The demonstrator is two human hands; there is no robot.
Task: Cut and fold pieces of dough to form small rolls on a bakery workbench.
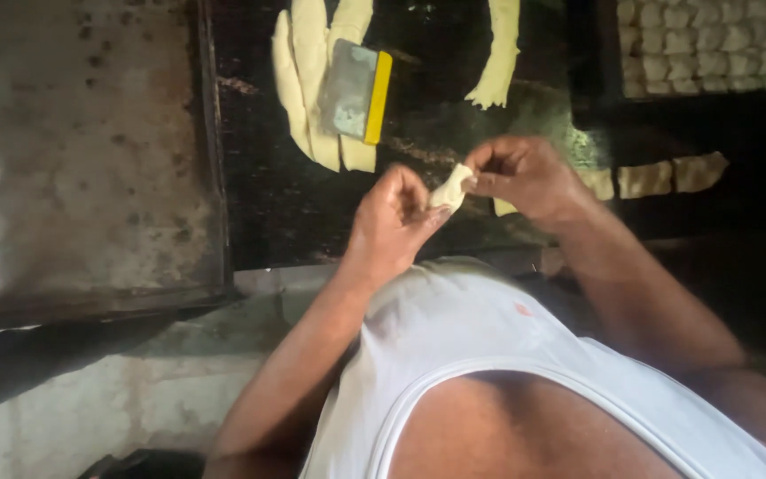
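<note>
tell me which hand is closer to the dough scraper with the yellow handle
Left. The left hand is just below the dough scraper, slightly to its right; the right hand sits farther off to the right. Both pinch a small dough piece.

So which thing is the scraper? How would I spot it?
Look at the dark worktop, near its far edge. There, long pale dough strips lie side by side. The scraper rests on them: a flat grey metal blade with a yellow handle, the only hard, shiny thing there.

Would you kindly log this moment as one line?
left hand + right hand: pinching dough piece | scraper on dough strips
</note>
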